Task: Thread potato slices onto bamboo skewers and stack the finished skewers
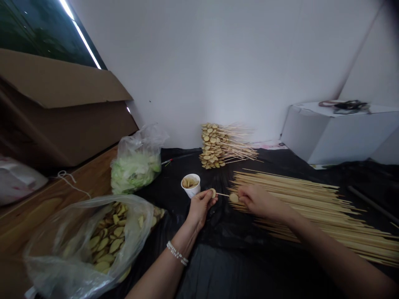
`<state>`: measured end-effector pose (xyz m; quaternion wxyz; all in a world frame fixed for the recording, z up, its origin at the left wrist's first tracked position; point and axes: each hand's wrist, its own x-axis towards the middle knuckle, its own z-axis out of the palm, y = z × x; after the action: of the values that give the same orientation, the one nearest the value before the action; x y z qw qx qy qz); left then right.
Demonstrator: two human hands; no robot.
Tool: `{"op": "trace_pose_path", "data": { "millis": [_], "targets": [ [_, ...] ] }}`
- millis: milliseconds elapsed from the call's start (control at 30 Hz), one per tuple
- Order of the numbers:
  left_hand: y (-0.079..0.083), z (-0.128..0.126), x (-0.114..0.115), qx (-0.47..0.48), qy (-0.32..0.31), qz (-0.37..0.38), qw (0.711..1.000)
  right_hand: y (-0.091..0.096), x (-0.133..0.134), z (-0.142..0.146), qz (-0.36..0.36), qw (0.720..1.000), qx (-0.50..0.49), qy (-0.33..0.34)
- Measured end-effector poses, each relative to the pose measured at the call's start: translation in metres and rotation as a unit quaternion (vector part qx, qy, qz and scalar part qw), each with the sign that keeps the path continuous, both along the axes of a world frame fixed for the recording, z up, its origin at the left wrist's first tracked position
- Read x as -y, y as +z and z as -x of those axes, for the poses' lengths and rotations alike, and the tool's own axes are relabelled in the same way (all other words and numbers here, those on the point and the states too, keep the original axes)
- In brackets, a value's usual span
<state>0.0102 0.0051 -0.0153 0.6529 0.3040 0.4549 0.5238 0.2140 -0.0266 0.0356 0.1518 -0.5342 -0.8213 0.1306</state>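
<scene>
A thin wooden skewer (222,194) runs level between my two hands. My left hand (201,204) pinches a round, pale yellow slice (213,192), which looks like potato, at the skewer's left end. Closed around the skewer farther right is my right hand (256,200); its fingertips touch another round slice (233,198). Just behind my left hand stands a white paper cup (193,192) with slices in it. Loose bamboo skewers (299,203) lie spread out behind and beneath my right hand and forearm.
Filled skewers (215,143) are stacked against the wall, sticks pointing right. An open plastic bag of slices (137,245) sits at front left, a bag of green leaves (135,170) behind it. A cardboard box (62,124) stands left, a white box (343,133) right. Black plastic (215,265) covers the surface.
</scene>
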Motion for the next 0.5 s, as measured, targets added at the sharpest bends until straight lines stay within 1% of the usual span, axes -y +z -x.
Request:
{"op": "trace_pose_path", "data": {
  "millis": [67,167,233,267,333,400,500],
  "targets": [
    [0.0004,0.0005,0.0,-0.001,0.004,0.0,1.0,-0.0003,0.0003,0.002,-0.029,0.999,0.022,0.0],
    [0.0016,0.0014,0.0004,0.0,0.006,-0.001,1.0,-0.0009,0.0016,0.0041,-0.083,0.994,0.064,0.025],
    [0.0021,0.002,0.0007,0.002,0.005,-0.004,1.0,-0.0019,0.0017,0.0041,-0.092,0.994,0.059,0.029],
    [0.0021,0.0021,0.0009,0.002,0.005,-0.005,1.0,-0.0025,0.0015,0.0039,-0.083,0.995,0.044,0.024],
    [0.0018,0.0021,0.0012,-0.002,0.0,-0.01,1.0,-0.0035,0.0007,0.0036,-0.045,0.999,-0.004,0.014],
    [0.0013,0.0016,0.0016,-0.009,-0.009,-0.017,1.0,-0.0039,0.0,0.0038,0.019,0.998,-0.062,0.01],
    [0.001,0.0003,0.0023,-0.016,-0.022,-0.023,0.999,-0.0028,-0.0009,0.0043,0.127,0.983,-0.13,-0.009]
  ]
}}
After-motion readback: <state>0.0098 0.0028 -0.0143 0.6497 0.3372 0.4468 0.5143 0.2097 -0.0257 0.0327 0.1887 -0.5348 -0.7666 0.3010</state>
